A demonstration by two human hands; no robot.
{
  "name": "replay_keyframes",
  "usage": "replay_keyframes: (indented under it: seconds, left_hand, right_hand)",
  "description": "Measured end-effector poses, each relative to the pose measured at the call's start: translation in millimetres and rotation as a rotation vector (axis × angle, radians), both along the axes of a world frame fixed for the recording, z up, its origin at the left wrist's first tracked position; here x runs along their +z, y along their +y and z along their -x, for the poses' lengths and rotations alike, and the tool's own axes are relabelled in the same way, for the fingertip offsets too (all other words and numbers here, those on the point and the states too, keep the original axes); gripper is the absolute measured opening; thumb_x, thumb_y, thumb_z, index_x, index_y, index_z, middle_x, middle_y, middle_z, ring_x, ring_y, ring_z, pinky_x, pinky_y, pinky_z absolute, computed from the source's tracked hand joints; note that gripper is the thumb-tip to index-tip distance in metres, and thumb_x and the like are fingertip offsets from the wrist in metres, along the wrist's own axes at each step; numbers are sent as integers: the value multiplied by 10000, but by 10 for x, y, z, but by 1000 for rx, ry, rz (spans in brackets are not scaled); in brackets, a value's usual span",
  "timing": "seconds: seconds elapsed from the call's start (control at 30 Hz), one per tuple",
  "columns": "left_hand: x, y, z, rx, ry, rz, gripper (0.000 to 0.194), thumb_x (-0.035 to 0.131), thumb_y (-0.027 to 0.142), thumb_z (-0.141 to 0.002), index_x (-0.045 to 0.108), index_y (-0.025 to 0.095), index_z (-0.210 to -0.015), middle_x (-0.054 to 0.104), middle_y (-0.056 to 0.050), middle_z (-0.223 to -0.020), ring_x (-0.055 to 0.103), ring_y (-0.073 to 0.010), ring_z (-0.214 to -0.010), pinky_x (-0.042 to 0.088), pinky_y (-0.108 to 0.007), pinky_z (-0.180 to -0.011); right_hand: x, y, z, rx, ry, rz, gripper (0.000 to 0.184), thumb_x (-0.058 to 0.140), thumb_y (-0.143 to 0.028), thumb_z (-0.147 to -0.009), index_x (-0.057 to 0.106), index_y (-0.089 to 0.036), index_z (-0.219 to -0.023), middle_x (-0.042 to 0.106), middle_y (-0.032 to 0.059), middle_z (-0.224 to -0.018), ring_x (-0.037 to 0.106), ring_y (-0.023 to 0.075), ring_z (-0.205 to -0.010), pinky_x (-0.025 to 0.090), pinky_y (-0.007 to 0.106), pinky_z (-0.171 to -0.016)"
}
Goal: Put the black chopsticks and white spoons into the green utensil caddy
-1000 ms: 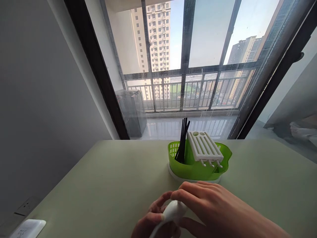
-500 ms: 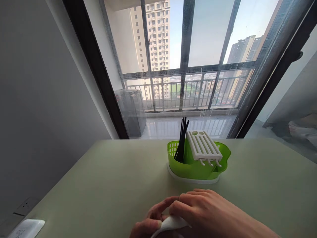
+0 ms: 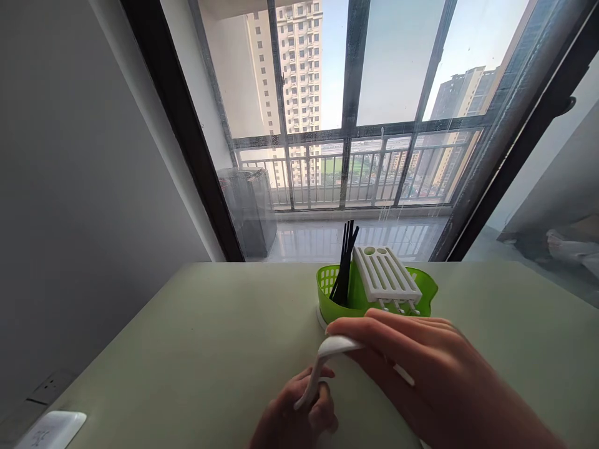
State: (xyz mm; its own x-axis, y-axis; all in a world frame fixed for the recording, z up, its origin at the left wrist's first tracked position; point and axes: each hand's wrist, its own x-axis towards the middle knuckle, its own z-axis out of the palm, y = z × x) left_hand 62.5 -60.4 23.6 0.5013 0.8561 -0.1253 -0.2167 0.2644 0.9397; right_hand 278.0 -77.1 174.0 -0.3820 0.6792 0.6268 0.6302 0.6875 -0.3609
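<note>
A white spoon [image 3: 339, 345] with a smooth, curved handle is between my two hands, low in the middle of the view. My right hand [image 3: 421, 368] is closed over its wider upper end, fingers lying above it and thumb below. At the handle's lower tip is my left hand [image 3: 292, 408], its fingers curled around it. Another white edge shows between the right hand's fingers; what it belongs to is hidden. Just behind the right hand stands a green basket [image 3: 341, 312], partly covered by the fingers. Black chopsticks [image 3: 344, 268] lean in its left part.
A white slotted rack [image 3: 388, 274] with small hooks sits on the basket. The pale green table [image 3: 210, 349] reaches back to a glass door with a balcony behind. A white case [image 3: 56, 430] lies at the near left corner, beside a grey wall [image 3: 70, 187].
My right hand has risen and moved right, now covering the basket's front. The spoon has come up into fuller view, and my left hand sits lower, apart from the right.
</note>
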Motion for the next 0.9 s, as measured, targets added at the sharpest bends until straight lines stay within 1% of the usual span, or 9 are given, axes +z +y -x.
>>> replay_keyframes:
  seconds: [0.07,0.1,0.13,0.2,0.27,0.37,0.5,0.63,0.9]
  left_hand:
    - [46,12,-27,-23,-226,190,451,746,636,-803,784,211,-948,380,70,-611,333,-96,-556,431,-267,-682]
    - [62,16,-31,-27,-305,266,443,769,611,-800,783,196,-954,391,68,-615,324,-96,-566,412,-260,-682]
    - [71,19,-30,-32,-338,308,422,791,578,-798,781,184,-951,410,64,-619,327,-97,-576,397,-255,-678]
    - [70,23,-22,-28,-348,346,381,819,510,-801,776,169,-965,440,58,-624,344,-100,-588,377,-255,-666]
    - [52,25,-15,-24,-351,373,362,829,470,-808,774,163,-991,453,61,-620,355,-101,-586,371,-263,-662]
    - [23,32,-15,-9,-360,406,348,850,432,-795,773,149,-983,475,62,-612,364,-100,-583,368,-271,-657]
    - [14,54,-12,26,-365,453,320,883,396,-757,769,149,-926,488,66,-597,372,-99,-578,354,-278,-649]
    - [15,65,-8,48,-376,477,300,877,369,-755,769,148,-928,499,66,-607,370,-93,-578,334,-281,-651]
    - [4,56,-11,48,-365,481,287,880,357,-740,773,156,-915,498,63,-614,363,-99,-587,333,-289,-668]
  right_hand:
    - [48,-8,-52,-84,46,-34,181,544,-241,-1085,684,-277,-1194,800,-16,-990,747,106,-747,514,195,-615]
    - [63,-15,-77,-128,64,-41,178,556,-251,-1081,687,-291,-1195,807,-21,-1020,761,112,-784,537,194,-647]
    - [73,-23,-99,-173,80,-46,178,569,-259,-1076,691,-305,-1196,810,-27,-1044,771,119,-818,556,197,-682]
    - [78,-35,-135,-274,118,-82,180,579,-273,-1071,700,-325,-1192,814,-32,-1074,780,133,-859,578,207,-718]
    - [75,-35,-158,-366,138,-119,176,579,-298,-1071,708,-328,-1186,814,-28,-1089,780,142,-853,585,213,-706]
    - [75,-7,-175,-481,133,-177,184,574,-339,-1075,718,-315,-1185,814,-17,-1087,761,137,-749,568,219,-631]
    - [78,47,-188,-599,135,-283,198,586,-379,-1071,737,-289,-1161,806,-23,-961,696,114,-598,514,220,-543]
    - [54,96,-190,-639,146,-319,194,597,-376,-1067,744,-277,-1145,777,-25,-896,685,113,-602,486,223,-534]
    - [-54,207,-191,-571,140,-264,186,640,-370,-1041,758,-250,-1121,754,-25,-834,651,107,-586,472,230,-541]
